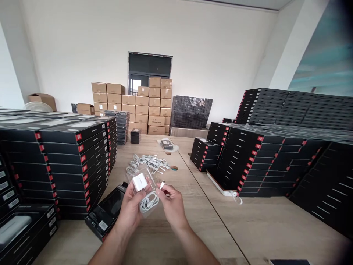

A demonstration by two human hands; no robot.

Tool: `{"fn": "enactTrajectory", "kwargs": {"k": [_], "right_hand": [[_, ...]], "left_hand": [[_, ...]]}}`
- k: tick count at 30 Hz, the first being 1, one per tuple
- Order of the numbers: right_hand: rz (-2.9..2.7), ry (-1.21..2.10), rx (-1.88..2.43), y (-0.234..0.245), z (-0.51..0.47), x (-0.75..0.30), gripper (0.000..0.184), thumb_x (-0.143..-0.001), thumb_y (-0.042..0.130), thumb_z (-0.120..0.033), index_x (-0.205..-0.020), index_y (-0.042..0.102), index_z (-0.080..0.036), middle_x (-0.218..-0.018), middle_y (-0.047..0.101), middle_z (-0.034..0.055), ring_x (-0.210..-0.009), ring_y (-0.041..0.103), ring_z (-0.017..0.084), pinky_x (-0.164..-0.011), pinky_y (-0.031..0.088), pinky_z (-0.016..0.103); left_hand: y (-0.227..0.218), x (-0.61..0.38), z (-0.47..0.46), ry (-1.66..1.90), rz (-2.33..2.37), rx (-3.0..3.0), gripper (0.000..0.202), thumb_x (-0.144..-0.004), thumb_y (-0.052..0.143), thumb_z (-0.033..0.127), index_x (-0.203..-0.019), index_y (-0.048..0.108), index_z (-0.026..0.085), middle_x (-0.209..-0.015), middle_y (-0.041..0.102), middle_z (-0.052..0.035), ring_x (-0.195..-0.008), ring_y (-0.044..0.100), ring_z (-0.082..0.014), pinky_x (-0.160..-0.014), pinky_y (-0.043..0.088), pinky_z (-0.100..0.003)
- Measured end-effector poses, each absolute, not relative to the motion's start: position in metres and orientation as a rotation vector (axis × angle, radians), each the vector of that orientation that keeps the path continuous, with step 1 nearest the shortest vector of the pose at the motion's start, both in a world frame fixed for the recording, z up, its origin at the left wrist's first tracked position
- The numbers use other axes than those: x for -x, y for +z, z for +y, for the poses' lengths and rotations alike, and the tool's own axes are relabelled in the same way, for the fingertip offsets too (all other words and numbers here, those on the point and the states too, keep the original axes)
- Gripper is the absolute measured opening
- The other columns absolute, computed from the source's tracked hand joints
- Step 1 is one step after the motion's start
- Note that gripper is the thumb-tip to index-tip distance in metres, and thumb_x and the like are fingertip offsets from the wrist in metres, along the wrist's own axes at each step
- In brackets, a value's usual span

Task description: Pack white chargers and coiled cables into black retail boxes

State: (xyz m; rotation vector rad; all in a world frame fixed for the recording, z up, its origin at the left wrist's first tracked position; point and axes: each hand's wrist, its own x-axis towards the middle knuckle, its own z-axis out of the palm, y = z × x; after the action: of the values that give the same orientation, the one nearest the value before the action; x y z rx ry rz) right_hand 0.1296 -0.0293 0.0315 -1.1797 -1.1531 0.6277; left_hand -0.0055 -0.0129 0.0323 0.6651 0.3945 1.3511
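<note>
My left hand [130, 206] is closed on a clear plastic tray [151, 176], tilted above the table. Inside the tray sit a white charger block [140, 182] and a coiled white cable [149, 201]. Between the thumb and fingers of my right hand [172, 202] is a white cable connector [162, 184], beside the tray's right edge. A loose pile of white cables [150, 161] lies just beyond my hands. Left of my left hand, a black box [107, 211] with a barcode label rests on the table, partly covered by my forearm.
Tall stacks of black boxes with red tabs stand at the left [68, 165] and right [248, 162]. A small packaged item [166, 144] lies farther back near a table hole [174, 168]. A seam runs along the wooden table [204, 228]. Brown cartons [142, 109] are piled by the wall.
</note>
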Motion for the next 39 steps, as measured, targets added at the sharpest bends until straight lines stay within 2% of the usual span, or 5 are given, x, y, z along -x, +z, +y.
{"fn": "enactTrajectory", "kwargs": {"k": [5,15,26,33,39], "right_hand": [[-1.005,0.782,1.159,0.029,-0.026,-0.135,0.035,-0.069,0.070,-0.036,-0.097,0.075,-0.015,-0.076,0.069,0.0021,-0.073,0.060,0.021,-0.067,0.047,0.030],[-1.032,0.625,1.101,0.042,-0.033,-0.107,0.017,-0.068,0.071,-0.027,-0.070,0.055,-0.021,-0.067,0.063,-0.0004,-0.064,0.058,0.016,-0.063,0.046,0.026],[-0.916,0.750,1.078,0.038,-0.025,-0.127,0.035,-0.073,0.070,-0.038,-0.100,0.059,-0.019,-0.070,0.068,0.0012,-0.056,0.058,0.016,-0.053,0.044,0.027],[-1.230,0.603,1.167,0.045,-0.031,-0.124,0.023,-0.079,0.061,-0.029,-0.100,0.064,-0.020,-0.079,0.075,0.0044,-0.069,0.066,0.021,-0.067,0.050,0.032],[-1.379,0.543,1.238,0.043,-0.030,-0.134,0.028,-0.080,0.061,-0.027,-0.104,0.075,-0.023,-0.107,0.075,0.0074,-0.097,0.068,0.029,-0.090,0.051,0.042]], "left_hand": [[0.031,0.001,-0.014,1.374,0.465,-0.701,0.065,-0.063,0.079,0.020,-0.122,0.054,0.025,-0.111,0.072,-0.0065,-0.109,0.066,-0.0246,-0.093,0.050,-0.036],[0.026,-0.010,-0.016,1.457,0.596,-0.884,0.062,-0.066,0.079,0.025,-0.122,0.053,0.025,-0.115,0.069,-0.0062,-0.107,0.064,-0.0212,-0.097,0.045,-0.033],[0.030,-0.008,-0.020,1.357,0.488,-0.790,0.067,-0.063,0.081,0.025,-0.123,0.051,0.023,-0.107,0.072,-0.0063,-0.099,0.067,-0.0240,-0.090,0.050,-0.037],[0.032,-0.007,-0.022,1.326,0.502,-0.817,0.066,-0.060,0.080,0.019,-0.121,0.056,0.023,-0.114,0.071,-0.0069,-0.105,0.065,-0.0244,-0.094,0.046,-0.035],[0.028,-0.007,-0.020,1.303,0.437,-0.811,0.052,-0.058,0.076,0.011,-0.108,0.065,0.022,-0.111,0.072,-0.0049,-0.104,0.065,-0.0230,-0.097,0.045,-0.034]]}}
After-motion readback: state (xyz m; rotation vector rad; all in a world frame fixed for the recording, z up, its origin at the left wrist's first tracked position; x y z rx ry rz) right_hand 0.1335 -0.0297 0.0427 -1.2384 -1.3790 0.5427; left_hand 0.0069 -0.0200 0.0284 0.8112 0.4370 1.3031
